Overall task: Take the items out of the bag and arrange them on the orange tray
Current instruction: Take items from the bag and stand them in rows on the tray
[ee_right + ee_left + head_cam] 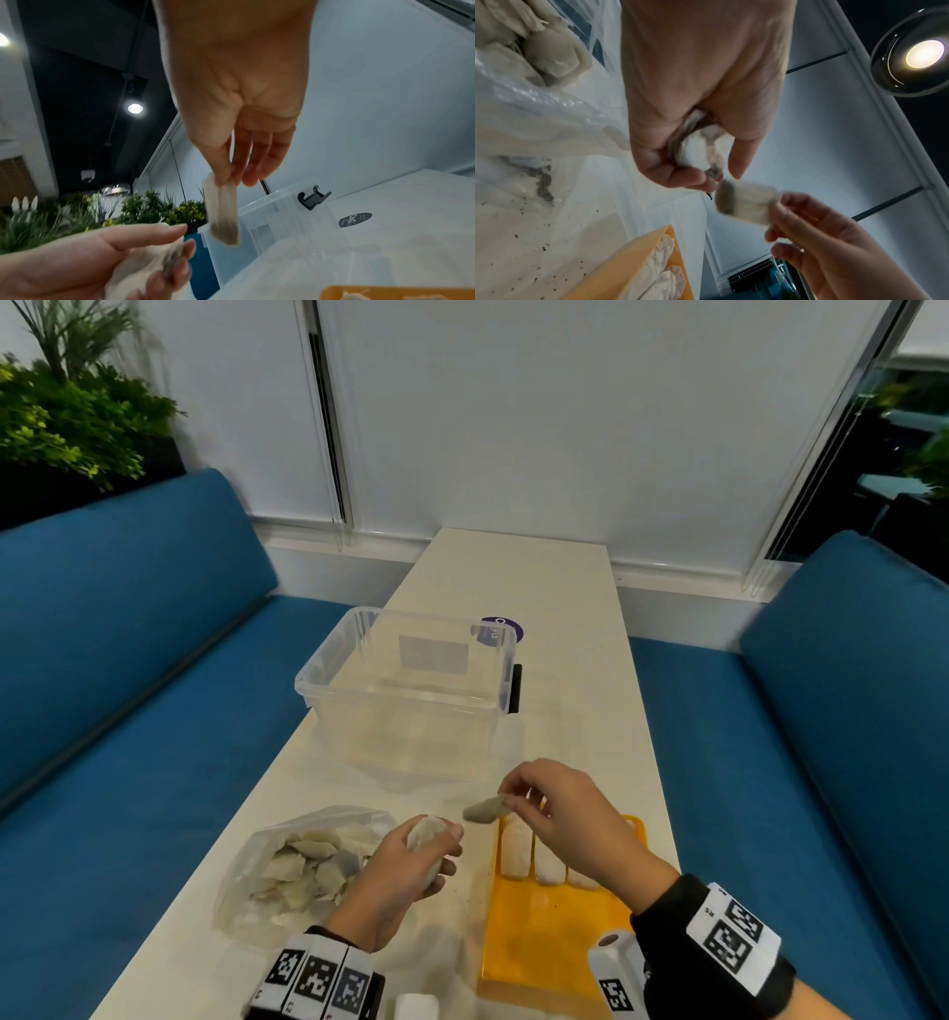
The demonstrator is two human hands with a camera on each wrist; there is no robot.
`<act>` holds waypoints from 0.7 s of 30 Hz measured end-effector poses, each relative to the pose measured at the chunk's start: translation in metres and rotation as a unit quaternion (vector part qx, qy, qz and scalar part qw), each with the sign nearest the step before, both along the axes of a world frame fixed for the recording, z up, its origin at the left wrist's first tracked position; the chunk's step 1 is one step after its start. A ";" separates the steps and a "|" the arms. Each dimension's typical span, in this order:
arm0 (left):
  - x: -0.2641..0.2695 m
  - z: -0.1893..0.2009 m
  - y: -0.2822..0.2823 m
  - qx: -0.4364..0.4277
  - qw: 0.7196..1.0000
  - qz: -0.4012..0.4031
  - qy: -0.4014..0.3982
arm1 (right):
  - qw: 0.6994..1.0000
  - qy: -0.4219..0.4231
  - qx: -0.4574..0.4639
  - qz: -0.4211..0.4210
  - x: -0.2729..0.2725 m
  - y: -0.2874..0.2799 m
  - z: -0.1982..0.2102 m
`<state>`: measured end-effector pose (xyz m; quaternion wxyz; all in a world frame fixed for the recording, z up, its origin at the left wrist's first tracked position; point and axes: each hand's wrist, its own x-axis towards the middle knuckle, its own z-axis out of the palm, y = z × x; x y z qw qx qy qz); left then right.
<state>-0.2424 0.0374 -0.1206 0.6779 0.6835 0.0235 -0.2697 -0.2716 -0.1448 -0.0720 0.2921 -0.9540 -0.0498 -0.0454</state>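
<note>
A clear plastic bag [267, 880] with several tea bags lies at the left of the white table. My left hand [411, 860] grips a small bunch of tea bags [426, 832] [698, 150] [144, 270] just right of it. My right hand [544, 793] pinches one tea bag [485, 810] [744, 200] [223, 215] by its end, in the air between the left hand and the orange tray [544, 932]. A few tea bags [516, 852] lie side by side at the tray's far end.
A clear plastic tub [405, 680] with a black clip stands beyond the hands, and a purple round sticker [506, 629] lies behind it. Dark crumbs [541, 182] dot the table by the bag. Blue benches [128, 660] flank the narrow table.
</note>
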 end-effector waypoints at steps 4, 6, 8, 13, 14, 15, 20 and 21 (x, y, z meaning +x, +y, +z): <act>0.002 -0.004 0.004 -0.026 0.998 0.032 0.040 | 1.000 0.001 -0.023 -0.012 -0.001 -0.008 -0.008; 0.002 -0.005 0.007 -0.068 0.994 0.047 0.066 | 0.999 0.005 -0.015 -0.031 -0.001 -0.013 -0.014; 0.003 -0.005 0.009 -0.111 0.988 0.053 0.089 | 0.998 0.035 -0.019 -0.041 0.001 -0.018 -0.021; 0.004 -0.007 0.012 -0.144 0.983 0.059 0.097 | 0.989 0.140 -0.044 -0.034 0.006 -0.026 -0.039; 0.003 -0.008 0.012 -0.136 0.985 0.056 0.093 | 0.986 0.160 -0.043 -0.031 0.007 -0.026 -0.043; 0.002 -0.008 0.012 -0.128 0.986 0.053 0.090 | 0.983 0.177 -0.044 -0.027 0.009 -0.026 -0.048; -0.001 -0.005 0.009 -0.117 0.988 0.039 0.094 | 0.972 0.226 -0.058 0.002 0.022 -0.018 -0.063; -0.001 -0.005 0.009 -0.117 0.988 0.038 0.095 | 0.971 0.232 -0.061 0.001 0.025 -0.017 -0.066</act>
